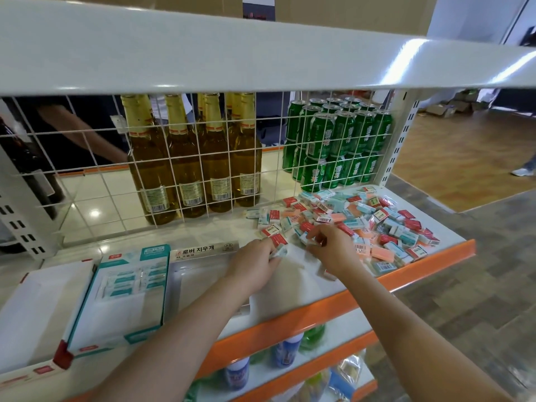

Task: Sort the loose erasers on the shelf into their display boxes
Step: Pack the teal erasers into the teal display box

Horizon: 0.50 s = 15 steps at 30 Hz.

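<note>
A heap of loose erasers in red, teal and orange wrappers covers the right half of the white shelf. My left hand holds several erasers at the heap's near-left edge; a red and a teal one show at its fingertips. My right hand pinches a small eraser from the heap. Three display boxes stand on the left: a red-trimmed white box, a teal box with several teal erasers inside, and a clear box with a Korean label.
A white wire grid backs the shelf; behind it stand amber bottles and green cans. The shelf's orange front edge runs below my arms. Lower shelves hold bottles. A white upper shelf hangs overhead.
</note>
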### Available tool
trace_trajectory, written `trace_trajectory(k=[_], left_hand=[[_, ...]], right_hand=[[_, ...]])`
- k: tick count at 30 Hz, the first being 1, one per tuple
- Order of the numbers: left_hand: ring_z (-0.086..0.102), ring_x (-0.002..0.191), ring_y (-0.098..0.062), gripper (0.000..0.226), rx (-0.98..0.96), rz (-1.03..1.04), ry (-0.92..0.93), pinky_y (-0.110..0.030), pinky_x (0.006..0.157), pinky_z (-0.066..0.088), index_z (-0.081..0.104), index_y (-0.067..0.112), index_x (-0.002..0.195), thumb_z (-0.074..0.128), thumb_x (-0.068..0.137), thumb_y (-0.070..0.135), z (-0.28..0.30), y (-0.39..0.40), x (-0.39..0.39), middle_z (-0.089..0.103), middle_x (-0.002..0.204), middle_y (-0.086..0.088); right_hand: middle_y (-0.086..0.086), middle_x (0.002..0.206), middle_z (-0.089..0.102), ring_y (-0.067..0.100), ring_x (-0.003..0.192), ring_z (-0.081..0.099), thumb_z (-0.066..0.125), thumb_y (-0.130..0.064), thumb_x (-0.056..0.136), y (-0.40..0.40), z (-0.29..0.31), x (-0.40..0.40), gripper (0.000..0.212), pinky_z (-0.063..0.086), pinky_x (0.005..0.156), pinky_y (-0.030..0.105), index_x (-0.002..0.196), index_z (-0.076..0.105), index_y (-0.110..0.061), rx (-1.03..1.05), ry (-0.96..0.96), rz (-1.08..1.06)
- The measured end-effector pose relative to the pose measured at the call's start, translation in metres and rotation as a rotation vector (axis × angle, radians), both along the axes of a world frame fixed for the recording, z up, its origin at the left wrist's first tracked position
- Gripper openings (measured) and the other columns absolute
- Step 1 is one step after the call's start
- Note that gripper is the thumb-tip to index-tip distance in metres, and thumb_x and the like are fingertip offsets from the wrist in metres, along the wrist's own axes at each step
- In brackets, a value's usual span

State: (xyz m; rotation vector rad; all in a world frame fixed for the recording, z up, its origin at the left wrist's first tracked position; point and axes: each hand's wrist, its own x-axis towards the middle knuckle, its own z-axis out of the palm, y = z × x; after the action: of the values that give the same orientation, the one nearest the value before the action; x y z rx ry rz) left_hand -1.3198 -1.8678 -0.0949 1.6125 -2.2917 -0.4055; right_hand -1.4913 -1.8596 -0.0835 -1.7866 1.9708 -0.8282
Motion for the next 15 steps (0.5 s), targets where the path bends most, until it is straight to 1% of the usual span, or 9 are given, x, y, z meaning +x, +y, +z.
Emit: trace_trajectory(k=[1,3,5,7,9,11,13,15], left_hand=[[0.056,0.093,-0.026,0.022,0.012,0.019,0.03,-0.032,0.072,0.04,0.055,0.011,0.105,0.051,0.093,0.029,0.0,-0.001,0.0,0.06,0.105,-0.009],[0.057,0.091,-0.024,0.02,0.066,0.061,0.124,-0.031,0.071,0.041,0.056,0.012,0.106,0.054,0.091,0.025,0.0,-0.003,0.0,0.061,0.105,-0.007],[0.057,0.087,-0.021,0.018,0.126,0.11,0.246,-0.026,0.069,0.041,0.058,0.014,0.106,0.057,0.09,0.021,-0.001,-0.005,0.001,0.063,0.105,-0.006],[0.054,0.083,-0.017,0.017,0.164,0.147,0.36,-0.022,0.069,0.038,0.06,0.013,0.105,0.06,0.089,0.018,0.0,-0.005,0.002,0.064,0.103,-0.006],[0.053,0.083,-0.016,0.018,0.174,0.174,0.443,-0.021,0.071,0.038,0.062,0.01,0.105,0.06,0.089,0.016,0.002,-0.006,0.004,0.062,0.097,-0.005],[0.055,0.084,-0.018,0.019,0.184,0.201,0.51,-0.022,0.072,0.04,0.063,0.007,0.107,0.06,0.089,0.012,0.004,-0.007,0.007,0.06,0.093,-0.004],[0.059,0.086,-0.023,0.021,0.207,0.223,0.593,-0.028,0.08,0.048,0.064,0.006,0.109,0.057,0.089,0.007,0.005,-0.009,0.012,0.064,0.096,-0.008],[0.06,0.083,-0.021,0.023,0.228,0.23,0.657,-0.037,0.088,0.051,0.065,0.005,0.11,0.055,0.09,0.003,0.007,-0.008,0.018,0.065,0.094,-0.008]], right_hand=[[-0.004,0.078,0.051,0.016,0.072,0.048,0.061,-0.009,0.086,0.0,0.001,0.0,0.017,0.036,0.054,0.02,0.103,0.061,-0.008,0.0,-0.025,-0.006],[-0.002,0.082,0.055,0.021,0.08,0.055,0.061,-0.01,0.087,0.0,0.002,-0.001,0.017,0.043,0.065,0.026,0.105,0.061,-0.008,0.005,-0.076,-0.019],[0.002,0.091,0.059,0.025,0.089,0.06,0.058,-0.006,0.088,-0.001,0.001,-0.002,0.019,0.048,0.074,0.032,0.107,0.06,-0.006,0.01,-0.114,-0.034],[0.003,0.095,0.059,0.025,0.091,0.06,0.054,-0.002,0.089,-0.001,0.001,-0.002,0.023,0.049,0.072,0.029,0.111,0.059,-0.007,0.01,-0.135,-0.044],[0.003,0.095,0.06,0.022,0.087,0.059,0.05,0.001,0.09,-0.002,0.001,-0.003,0.028,0.045,0.063,0.02,0.115,0.06,-0.007,0.015,-0.157,-0.036],[0.003,0.094,0.06,0.019,0.083,0.057,0.05,0.003,0.089,-0.003,0.002,-0.002,0.03,0.041,0.057,0.015,0.115,0.061,-0.006,0.023,-0.18,-0.025],[0.002,0.09,0.06,0.017,0.077,0.056,0.049,0.005,0.089,-0.002,0.004,-0.001,0.03,0.046,0.06,0.019,0.114,0.062,-0.005,0.023,-0.213,-0.024],[0.004,0.086,0.061,0.019,0.075,0.058,0.048,0.006,0.088,-0.002,0.004,0.001,0.03,0.052,0.071,0.031,0.113,0.063,-0.005,0.023,-0.252,-0.024]])
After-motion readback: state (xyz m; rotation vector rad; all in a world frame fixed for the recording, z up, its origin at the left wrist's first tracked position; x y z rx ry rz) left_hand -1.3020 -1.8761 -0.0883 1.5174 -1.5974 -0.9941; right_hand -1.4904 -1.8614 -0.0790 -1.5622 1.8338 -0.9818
